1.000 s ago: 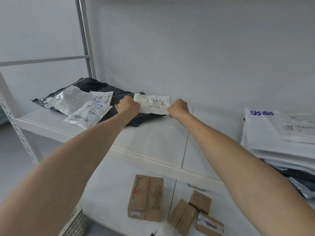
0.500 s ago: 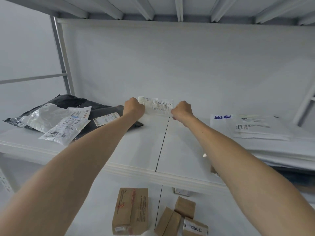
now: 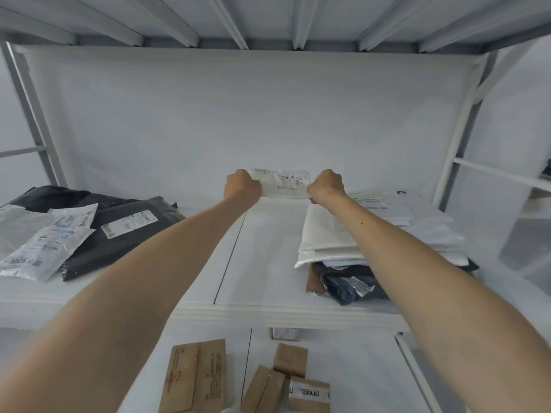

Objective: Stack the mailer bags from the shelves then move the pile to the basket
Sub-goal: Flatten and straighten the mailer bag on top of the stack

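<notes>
head view, seen from beside the person: both bare arms reach out over the white shelf [image 3: 268, 263], and the left hand [image 3: 243, 187] and right hand [image 3: 326, 187] each curl tight round one end of a small white mailer bag [image 3: 284, 184], holding it stretched between them near the back wall. it sits just left of the stack of white mailer bags [image 3: 328, 242]. dark mailer bags [image 3: 134, 231] lie at the shelf's left, cardboard boxes [image 3: 196, 380] on the level below.
</notes>
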